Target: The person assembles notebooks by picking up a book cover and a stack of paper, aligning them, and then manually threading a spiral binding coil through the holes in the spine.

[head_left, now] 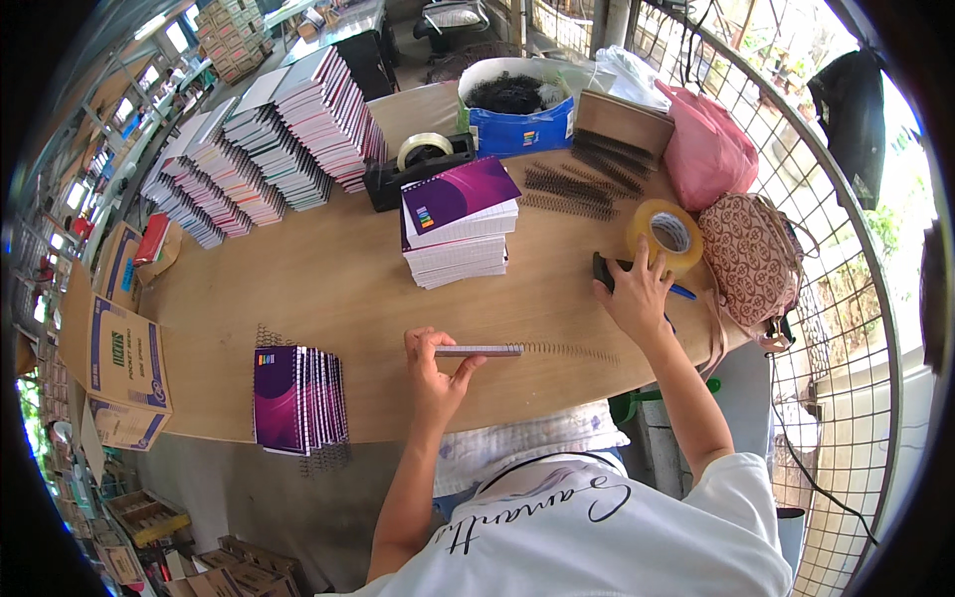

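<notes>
My left hand [437,373] pinches a small notebook [477,350] held edge-on above the table. A long dark wire spiral [567,349] runs out of its right end, part of it lying beyond the pages. My right hand [642,298] is stretched out with fingers apart, over a black object [609,267] whose kind I cannot make out. Its fingertips are next to a large roll of yellowish tape [665,237]. A blue pen [682,292] lies beside that hand. To the left, a row of purple spiral notebooks [298,400] lies overlapping near the table's front edge.
A stack of purple-covered notepads [458,224] stands mid-table, with a tape dispenser [418,164] behind it. Loose spirals [572,189] lie near a blue bin [517,129]. Tall notebook stacks [328,119] fill the back left. A patterned bag [751,257] and pink bag [706,144] sit right; a carton [127,358] stands left.
</notes>
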Demonstrator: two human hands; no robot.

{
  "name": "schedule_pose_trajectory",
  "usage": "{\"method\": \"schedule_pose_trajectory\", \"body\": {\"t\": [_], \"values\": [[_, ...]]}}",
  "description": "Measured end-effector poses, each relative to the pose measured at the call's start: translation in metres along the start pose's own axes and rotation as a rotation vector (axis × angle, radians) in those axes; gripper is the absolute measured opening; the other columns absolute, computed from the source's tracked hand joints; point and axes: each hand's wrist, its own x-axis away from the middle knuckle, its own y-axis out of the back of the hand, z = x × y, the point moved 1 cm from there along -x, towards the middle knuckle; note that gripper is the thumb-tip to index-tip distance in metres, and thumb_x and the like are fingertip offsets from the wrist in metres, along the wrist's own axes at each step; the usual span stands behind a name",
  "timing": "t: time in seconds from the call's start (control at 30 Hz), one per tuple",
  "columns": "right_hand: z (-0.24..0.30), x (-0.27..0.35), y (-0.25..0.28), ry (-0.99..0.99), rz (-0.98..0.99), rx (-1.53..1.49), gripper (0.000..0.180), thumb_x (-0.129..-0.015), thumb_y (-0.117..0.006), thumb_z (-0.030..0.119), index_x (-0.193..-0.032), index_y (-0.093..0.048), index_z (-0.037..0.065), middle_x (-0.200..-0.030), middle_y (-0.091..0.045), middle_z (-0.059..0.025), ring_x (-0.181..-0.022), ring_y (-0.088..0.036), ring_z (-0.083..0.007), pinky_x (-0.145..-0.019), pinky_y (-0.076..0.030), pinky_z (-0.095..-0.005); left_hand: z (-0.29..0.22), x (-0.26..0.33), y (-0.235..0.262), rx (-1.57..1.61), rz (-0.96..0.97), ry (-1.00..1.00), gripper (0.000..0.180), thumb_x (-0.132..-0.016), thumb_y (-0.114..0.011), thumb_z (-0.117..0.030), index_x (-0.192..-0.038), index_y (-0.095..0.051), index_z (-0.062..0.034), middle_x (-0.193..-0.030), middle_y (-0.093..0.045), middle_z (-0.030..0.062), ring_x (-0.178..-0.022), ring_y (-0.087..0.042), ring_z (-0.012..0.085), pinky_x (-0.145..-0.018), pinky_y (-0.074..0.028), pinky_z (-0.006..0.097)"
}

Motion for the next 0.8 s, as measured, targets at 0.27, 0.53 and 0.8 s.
{"method": "schedule_pose_trajectory", "body": {"t": [0.27,0.53,0.8], "values": [[-0.008,0.014,0.020,0.198,0.050,0.000,0.047,-0.081,-0.073,0.020,-0.127,-0.066,0.018,-0.159,-0.010,-0.0226,-0.134,-0.026,-0.0580,-0.096,-0.033,-0.0752,0.020,-0.011,-0.011,0.028,0.042,-0.071,0.053,-0.070,-0.087,-0.033,-0.097,-0.050,-0.0060,-0.090,-0.050,0.0084,-0.084,-0.050,0.0267,-0.071,-0.044,0.041],[-0.006,-0.010,0.073,0.411,0.445,-1.050,0.037,-0.082,-0.064,0.018,-0.116,-0.071,0.005,-0.143,-0.045,-0.0248,-0.127,-0.046,-0.0410,-0.106,-0.037,-0.0452,0.011,-0.011,-0.015,0.094,0.095,-0.075,0.052,-0.068,-0.089,-0.027,-0.094,-0.049,-0.0055,-0.090,-0.048,0.0074,-0.084,-0.049,0.0260,-0.076,-0.043,0.039],[0.034,-0.021,0.044,0.575,0.840,-1.204,0.054,-0.084,-0.060,0.034,-0.116,-0.067,-0.010,-0.135,-0.056,-0.0207,-0.123,-0.053,-0.0309,-0.104,-0.039,-0.0381,0.011,-0.012,-0.021,0.071,0.076,-0.111,0.052,-0.068,-0.088,-0.029,-0.097,-0.051,-0.0053,-0.090,-0.052,0.0080,-0.083,-0.052,0.0269,-0.069,-0.045,0.039]]}}
